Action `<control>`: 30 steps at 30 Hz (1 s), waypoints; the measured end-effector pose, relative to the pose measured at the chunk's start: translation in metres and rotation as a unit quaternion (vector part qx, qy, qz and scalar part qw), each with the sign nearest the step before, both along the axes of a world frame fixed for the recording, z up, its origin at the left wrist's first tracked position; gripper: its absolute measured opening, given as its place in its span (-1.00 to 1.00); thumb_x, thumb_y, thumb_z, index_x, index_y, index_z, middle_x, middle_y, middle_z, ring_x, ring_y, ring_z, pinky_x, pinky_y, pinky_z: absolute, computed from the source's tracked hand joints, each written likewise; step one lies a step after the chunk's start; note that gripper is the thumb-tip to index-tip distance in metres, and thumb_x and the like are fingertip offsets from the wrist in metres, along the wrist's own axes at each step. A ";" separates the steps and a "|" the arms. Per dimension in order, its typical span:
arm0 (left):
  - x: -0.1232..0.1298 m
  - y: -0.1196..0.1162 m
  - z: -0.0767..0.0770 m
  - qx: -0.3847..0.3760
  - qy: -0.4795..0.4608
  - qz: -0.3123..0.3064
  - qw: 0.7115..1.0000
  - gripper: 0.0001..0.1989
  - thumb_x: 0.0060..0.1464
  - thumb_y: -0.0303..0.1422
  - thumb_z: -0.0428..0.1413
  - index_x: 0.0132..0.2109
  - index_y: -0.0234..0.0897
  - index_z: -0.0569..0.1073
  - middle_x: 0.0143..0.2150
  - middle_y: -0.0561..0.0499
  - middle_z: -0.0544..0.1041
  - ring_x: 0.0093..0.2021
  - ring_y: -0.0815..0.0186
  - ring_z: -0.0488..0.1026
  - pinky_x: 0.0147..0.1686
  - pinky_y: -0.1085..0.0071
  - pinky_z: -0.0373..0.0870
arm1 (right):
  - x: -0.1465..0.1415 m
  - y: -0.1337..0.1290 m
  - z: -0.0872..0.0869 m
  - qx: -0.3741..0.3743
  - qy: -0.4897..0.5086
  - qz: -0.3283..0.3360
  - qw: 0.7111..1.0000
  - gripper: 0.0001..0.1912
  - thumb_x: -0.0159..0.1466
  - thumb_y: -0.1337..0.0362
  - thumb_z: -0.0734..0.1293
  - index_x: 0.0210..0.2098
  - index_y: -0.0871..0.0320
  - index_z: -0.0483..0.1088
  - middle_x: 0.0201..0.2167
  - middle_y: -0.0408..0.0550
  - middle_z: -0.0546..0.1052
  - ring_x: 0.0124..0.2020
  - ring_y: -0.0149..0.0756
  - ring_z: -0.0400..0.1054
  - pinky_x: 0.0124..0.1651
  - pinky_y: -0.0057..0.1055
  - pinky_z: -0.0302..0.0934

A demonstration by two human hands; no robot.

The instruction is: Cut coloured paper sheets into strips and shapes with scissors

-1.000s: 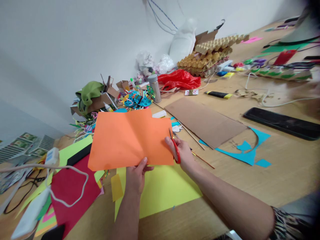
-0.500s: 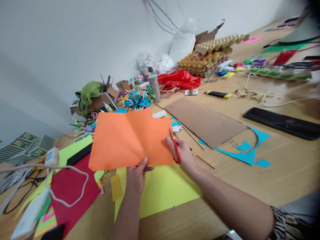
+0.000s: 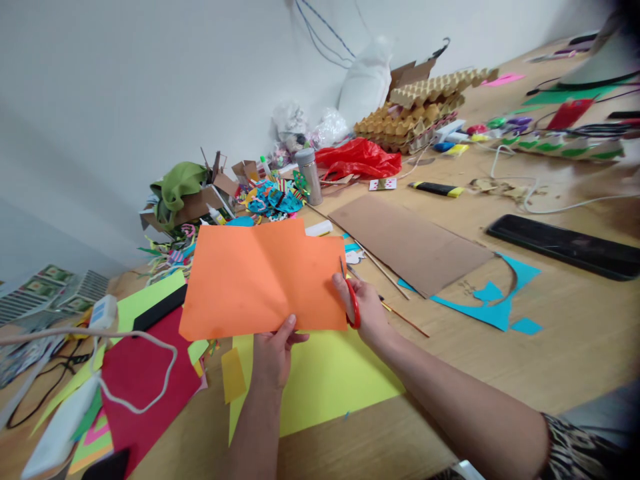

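**Scissors at the side of an orange sheet**

The left hand [image 3: 273,353] is closed in a pinch on the lower edge of the orange paper [image 3: 240,280], its thumb in front and fingers mostly hidden behind. The right hand [image 3: 369,307] is curled around the red handles of the scissors [image 3: 355,303], thumb forward. The blades point up along the paper's right edge and look nearly together; whether paper lies between them, I cannot tell.

The orange paper is held up, tilted, above the yellow paper [image 3: 335,380]. Its top edge steps down toward the right, and a soft bend runs down to the left thumb. The step in hand looks like cutting, or lining up a cut, at that side. A clean cut from here would call for a firm left grip, the bend kept out of the blades' path and the left fingers clear of them.

A small mustard piece [image 3: 233,375] lies at the yellow paper's left side, with red paper [image 3: 145,363] further left. Beyond the right hand are a thin brush [image 3: 407,320], a flat piece of cardboard [image 3: 410,247] and blue scraps [image 3: 493,313]. A grey-topped bottle [image 3: 310,179] stands behind the orange paper, on the table [image 3: 550,373].
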State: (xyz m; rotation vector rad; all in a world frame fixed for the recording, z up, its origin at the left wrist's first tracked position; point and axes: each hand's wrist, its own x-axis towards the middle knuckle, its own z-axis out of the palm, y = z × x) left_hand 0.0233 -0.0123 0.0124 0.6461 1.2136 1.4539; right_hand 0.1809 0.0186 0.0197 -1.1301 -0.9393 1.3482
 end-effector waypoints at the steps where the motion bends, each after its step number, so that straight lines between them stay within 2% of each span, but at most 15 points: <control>1: 0.000 0.000 0.000 -0.001 -0.001 0.000 1.000 -0.46 -0.29 -0.46 0.33 -0.06 -0.31 0.43 -0.27 0.00 0.51 -0.45 0.37 0.46 -0.61 0.45 0.49 | 0.000 0.000 0.000 0.003 0.000 0.000 1.000 -0.51 0.11 -0.16 0.27 -0.59 0.16 0.22 -0.73 -0.19 0.35 -0.73 -0.46 0.19 -0.70 -0.55 0.02; 7: 0.001 0.002 0.001 -0.005 -0.006 -0.002 1.000 -0.48 -0.31 -0.46 0.34 -0.10 -0.30 0.45 -0.24 0.02 0.52 -0.46 0.38 0.47 -0.62 0.45 0.48 | -0.002 0.000 0.002 0.000 -0.007 -0.002 1.000 -0.50 0.11 -0.18 0.25 -0.60 0.14 0.20 -0.81 -0.26 0.24 -0.81 -0.51 0.04 -0.77 -0.55 -0.08; 13: 0.002 0.000 0.005 -0.010 -0.002 0.002 1.000 -0.48 -0.32 -0.46 0.34 -0.11 -0.30 0.45 -0.26 0.01 0.53 -0.46 0.36 0.47 -0.61 0.45 0.47 | -0.001 -0.001 0.007 -0.003 0.023 0.011 1.000 -0.51 0.07 -0.18 0.29 -0.57 0.16 0.25 -0.69 -0.17 0.41 -0.72 -0.47 0.20 -0.65 -0.53 0.09; 22: 0.000 0.001 0.004 0.003 -0.001 -0.002 1.000 -0.45 -0.29 -0.46 0.33 -0.05 -0.25 0.43 -0.17 -0.02 0.54 -0.41 0.35 0.49 -0.58 0.46 0.48 | 0.002 0.000 0.011 -0.024 -0.021 0.002 0.999 -0.50 0.05 -0.18 0.30 -0.61 0.15 0.21 -0.76 -0.20 0.32 -0.76 -0.49 0.09 -0.71 -0.52 -0.09; 30: 0.001 0.000 0.005 0.001 -0.003 0.006 1.000 -0.42 -0.31 -0.46 0.34 -0.04 -0.30 0.42 -0.22 -0.02 0.53 -0.43 0.35 0.48 -0.60 0.46 0.48 | 0.003 0.000 0.009 -0.020 0.012 0.027 0.999 -0.51 0.09 -0.17 0.27 -0.58 0.16 0.27 -0.72 -0.17 0.37 -0.73 -0.46 0.15 -0.68 -0.52 -0.05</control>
